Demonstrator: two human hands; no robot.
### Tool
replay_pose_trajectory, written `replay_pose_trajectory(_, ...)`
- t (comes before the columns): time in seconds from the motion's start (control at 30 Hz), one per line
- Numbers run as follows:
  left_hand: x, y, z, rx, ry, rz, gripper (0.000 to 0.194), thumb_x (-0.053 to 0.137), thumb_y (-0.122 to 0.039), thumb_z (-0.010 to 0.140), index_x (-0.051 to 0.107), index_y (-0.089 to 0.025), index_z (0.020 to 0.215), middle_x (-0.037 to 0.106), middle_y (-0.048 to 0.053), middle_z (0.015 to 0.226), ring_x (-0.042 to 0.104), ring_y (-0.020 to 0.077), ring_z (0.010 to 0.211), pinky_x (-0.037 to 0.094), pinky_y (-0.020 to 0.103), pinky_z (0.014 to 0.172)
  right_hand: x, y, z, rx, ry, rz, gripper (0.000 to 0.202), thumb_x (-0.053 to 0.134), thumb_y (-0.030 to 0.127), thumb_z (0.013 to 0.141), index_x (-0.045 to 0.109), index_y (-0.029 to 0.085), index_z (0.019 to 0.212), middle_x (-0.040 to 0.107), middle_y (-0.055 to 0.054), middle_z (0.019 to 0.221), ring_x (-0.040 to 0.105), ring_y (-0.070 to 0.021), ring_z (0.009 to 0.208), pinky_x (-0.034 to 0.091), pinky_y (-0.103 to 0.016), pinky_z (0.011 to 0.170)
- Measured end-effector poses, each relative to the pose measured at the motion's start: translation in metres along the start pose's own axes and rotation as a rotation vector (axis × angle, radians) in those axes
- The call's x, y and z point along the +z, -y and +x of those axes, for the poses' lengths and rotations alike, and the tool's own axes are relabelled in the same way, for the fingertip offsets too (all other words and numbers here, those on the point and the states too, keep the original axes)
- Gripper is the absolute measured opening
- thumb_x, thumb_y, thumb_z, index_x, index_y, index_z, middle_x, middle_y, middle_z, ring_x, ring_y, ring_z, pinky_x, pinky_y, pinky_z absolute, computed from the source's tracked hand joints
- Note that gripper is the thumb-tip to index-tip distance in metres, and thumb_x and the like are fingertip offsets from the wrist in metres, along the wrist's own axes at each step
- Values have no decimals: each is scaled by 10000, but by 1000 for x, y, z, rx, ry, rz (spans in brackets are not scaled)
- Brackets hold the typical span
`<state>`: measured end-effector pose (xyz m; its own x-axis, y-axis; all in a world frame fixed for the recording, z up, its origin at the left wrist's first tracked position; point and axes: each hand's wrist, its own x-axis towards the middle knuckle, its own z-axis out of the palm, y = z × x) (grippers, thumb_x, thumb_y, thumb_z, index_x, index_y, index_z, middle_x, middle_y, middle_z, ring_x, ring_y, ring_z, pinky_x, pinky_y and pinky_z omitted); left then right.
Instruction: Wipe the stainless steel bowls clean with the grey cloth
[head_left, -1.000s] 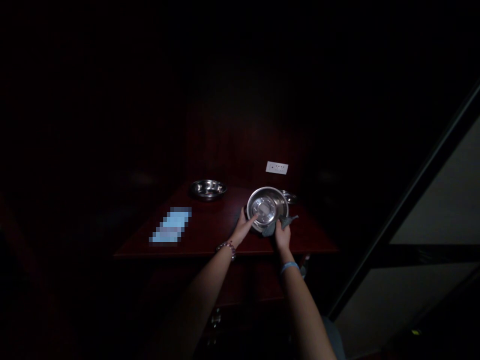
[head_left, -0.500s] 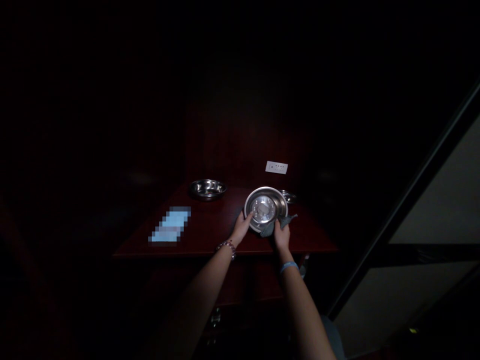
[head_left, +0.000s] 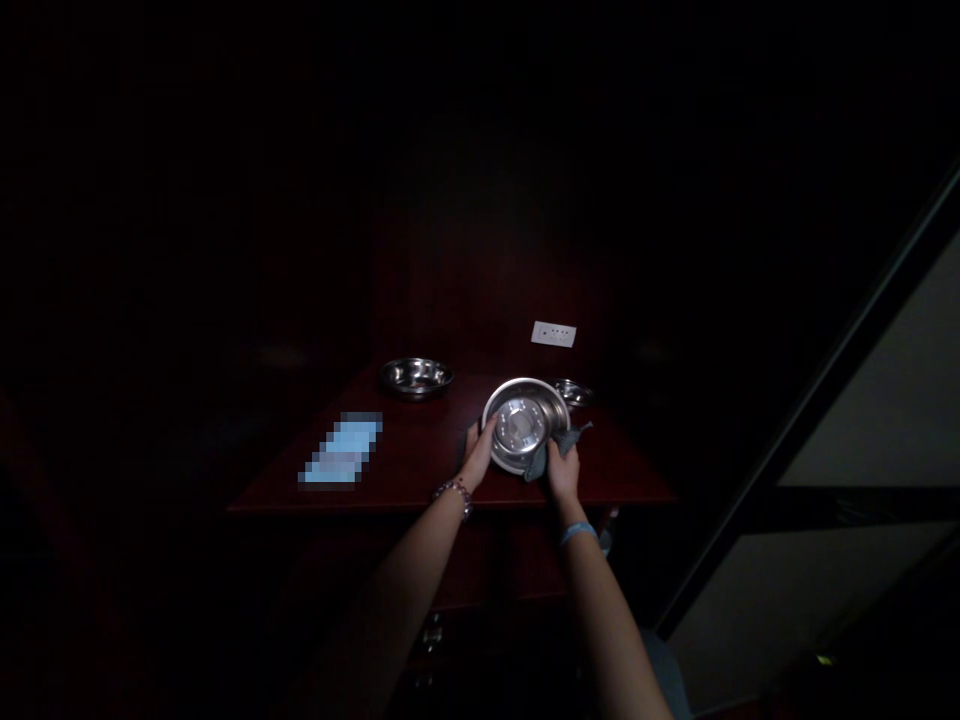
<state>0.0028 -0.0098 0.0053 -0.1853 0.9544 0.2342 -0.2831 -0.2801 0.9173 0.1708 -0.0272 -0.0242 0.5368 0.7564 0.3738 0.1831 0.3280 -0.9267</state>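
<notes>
Right now, from where I operate, I have the deep stainless-steel bowl (head_left: pixel 521 425) over the front half of the reddish desk (head_left: pixel 412 465), tipped so its inside faces me. My left hand (head_left: pixel 478 456) grips its left side, thumb over the rim, the other fingers mostly hidden behind the wall; how far they spread, I can't tell. My right hand (head_left: pixel 563 471) pinches the gray cloth (head_left: pixel 537 462) against the lower right rim, thumb up and fingers curled; their tips are hidden from me.

Behind the bowl, to the right, sits a small steel dish (head_left: pixel 574 393), partly covered by it. Well apart, back left, lies a shallow steel basin (head_left: pixel 417 378). A pixelated blue patch (head_left: pixel 343 450) covers something at the desk's front left. A white socket panel (head_left: pixel 553 334) shows on the back wall.
</notes>
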Motion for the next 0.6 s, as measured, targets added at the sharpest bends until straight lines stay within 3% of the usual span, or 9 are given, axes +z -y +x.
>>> replay_pose_trajectory(0.2,0,-8,-4,3,-44,-19,371,717,-463,804,769,-151,998,789,122,1087,711,273,1058,532,398,990,0,5,-2,11,-16,10,407,622,460,797,686,188,1094,780,-122,1143,727,-292,1098,544,-427,1021)
replay_pose_trajectory(0.33,2,-12,-7,16,-11,-47,468,729,-542,793,764,-138,1027,789,130,1100,703,287,1085,519,421,1022,-1,6,-2,3,-14,27,419,627,463,799,692,179,1100,776,-130,1161,726,-293,1100,534,-430,1032)
replay_pose_trajectory(0.47,1,-7,-4,21,41,-51,568,689,-622,823,750,-135,1109,769,142,1194,690,290,1146,500,414,1056,-1,5,-2,7,-29,25,422,633,460,799,694,184,1113,778,-125,1156,729,-290,1098,535,-429,1027)
replay_pose_trajectory(0.6,-1,3,1,8,21,-35,596,607,-644,892,723,-144,1195,720,158,1317,652,288,1248,460,410,1118,-1,5,-1,7,-38,5,396,634,452,798,702,195,1092,788,-120,1116,737,-292,1077,548,-428,1003)
